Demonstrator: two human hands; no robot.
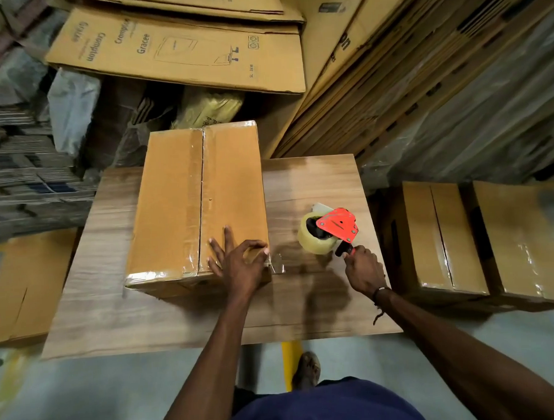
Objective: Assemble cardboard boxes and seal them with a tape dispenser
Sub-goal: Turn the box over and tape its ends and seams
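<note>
Pale wood-grain worktop (312, 182) carried a long brown corrugated cardboard box (185, 208), flaps closed, glossy clear tape over its centre seam, toward the far-left corner. Left hand (240, 263) lay on the box's near right corner, fingers spread, thumb curled over the edge. Right hand (364, 269) clenched the black handle of an orange tape dispenser (329, 231) with clear roll, near the right edge.

Hidden, cropped and blurred parts

Near right corner of the taped brown cardboard box (189, 208) covered by the left hand (240, 263); black handle of the orange tape dispenser (336, 227) mostly buried in the right hand (364, 271). Flat brown cardboard sheet (19, 284) off the tabletop's left edge cropped by the frame. Blurred wooden tabletop (312, 182) at its left edge. Small print on the printed flattened carton (177, 51) unreadable.
</note>
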